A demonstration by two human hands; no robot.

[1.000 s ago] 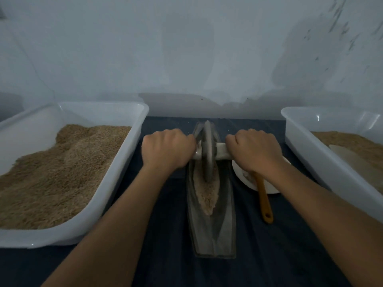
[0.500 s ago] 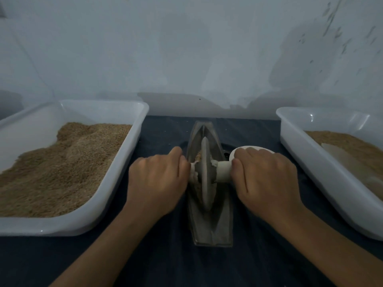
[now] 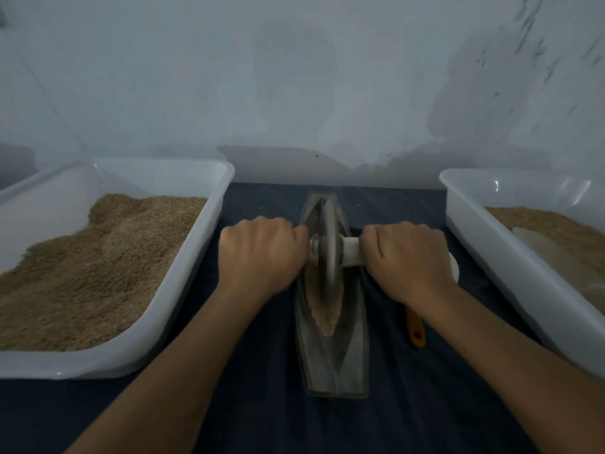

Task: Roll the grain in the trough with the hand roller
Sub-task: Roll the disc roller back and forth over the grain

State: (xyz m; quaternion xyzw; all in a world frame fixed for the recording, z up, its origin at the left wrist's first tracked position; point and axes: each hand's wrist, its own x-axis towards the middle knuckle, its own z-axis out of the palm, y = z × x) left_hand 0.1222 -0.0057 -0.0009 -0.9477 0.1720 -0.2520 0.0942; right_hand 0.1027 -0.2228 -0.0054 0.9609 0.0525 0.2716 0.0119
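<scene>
- Head view, mid-frame: my left hand point(image 3: 262, 253) and right hand point(image 3: 406, 260) each curl tight round the hand roller point(image 3: 327, 253) handle ends.
- Its wheel stands between my fists, in the trough point(image 3: 330, 365), on the grain point(image 3: 325, 309).

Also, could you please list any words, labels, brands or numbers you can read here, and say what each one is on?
None: no readable text shows on the left tub, the right tub, the trough, the hand roller or the wall.
</scene>
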